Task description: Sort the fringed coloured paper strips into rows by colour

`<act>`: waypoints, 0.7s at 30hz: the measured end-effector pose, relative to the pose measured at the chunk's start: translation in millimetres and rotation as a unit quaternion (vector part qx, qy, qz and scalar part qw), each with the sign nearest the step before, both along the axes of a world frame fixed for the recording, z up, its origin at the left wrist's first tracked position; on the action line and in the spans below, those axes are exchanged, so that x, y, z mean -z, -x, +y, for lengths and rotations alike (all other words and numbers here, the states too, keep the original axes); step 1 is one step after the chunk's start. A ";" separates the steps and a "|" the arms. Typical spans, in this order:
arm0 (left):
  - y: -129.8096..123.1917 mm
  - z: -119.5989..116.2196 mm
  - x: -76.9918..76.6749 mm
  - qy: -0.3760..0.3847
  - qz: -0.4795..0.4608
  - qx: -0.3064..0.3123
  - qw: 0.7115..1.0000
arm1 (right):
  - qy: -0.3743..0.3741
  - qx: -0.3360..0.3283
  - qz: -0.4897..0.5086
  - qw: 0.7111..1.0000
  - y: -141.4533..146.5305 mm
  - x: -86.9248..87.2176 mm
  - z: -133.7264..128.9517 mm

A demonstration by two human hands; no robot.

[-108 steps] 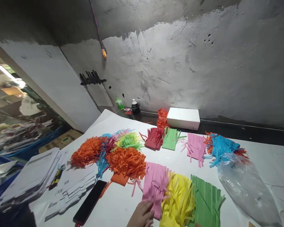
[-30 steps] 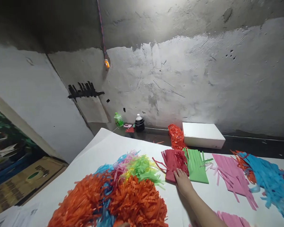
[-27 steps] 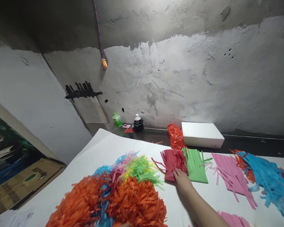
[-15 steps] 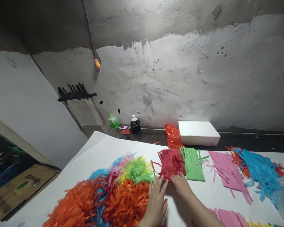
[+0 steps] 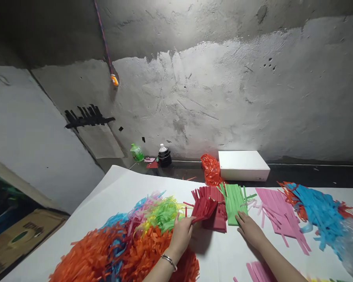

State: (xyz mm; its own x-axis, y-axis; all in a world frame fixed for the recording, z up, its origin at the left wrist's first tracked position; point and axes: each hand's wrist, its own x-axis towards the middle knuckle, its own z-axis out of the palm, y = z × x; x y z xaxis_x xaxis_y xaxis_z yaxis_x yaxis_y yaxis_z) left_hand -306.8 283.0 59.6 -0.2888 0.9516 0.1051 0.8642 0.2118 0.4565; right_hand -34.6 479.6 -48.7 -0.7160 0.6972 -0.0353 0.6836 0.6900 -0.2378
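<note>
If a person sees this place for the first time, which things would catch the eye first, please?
Probably the orange fringe pile at the lower left, bright against the white sheet. Next, near the middle, the left hand holds a dark red fringed piece, while the right hand is at the lower edge of a light green fringed piece.

Red fringe [image 5: 205, 208]: end hidden by left hand [image 5: 181, 235]
Orange fringe [image 5: 86, 252]: cut off at bottom
White box [image 5: 241, 161]: marking too small
</note>
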 end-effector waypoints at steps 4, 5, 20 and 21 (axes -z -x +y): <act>0.7 -3.1 0.3 -0.001 -0.019 -0.007 1.000 | -0.021 -0.030 -0.030 0.999 3.2 8.7 9.5; 0.4 -4.7 1.5 -0.001 -0.022 -0.008 1.000 | -0.025 -0.029 -0.035 0.999 4.4 9.1 11.5; -9.4 -11.1 27.3 -0.006 0.019 0.040 0.999 | -0.049 0.058 0.057 0.995 -27.7 -2.7 21.1; -9.1 -11.7 32.5 -0.007 0.022 0.048 0.999 | -0.060 0.097 0.072 0.991 -46.9 -5.1 31.0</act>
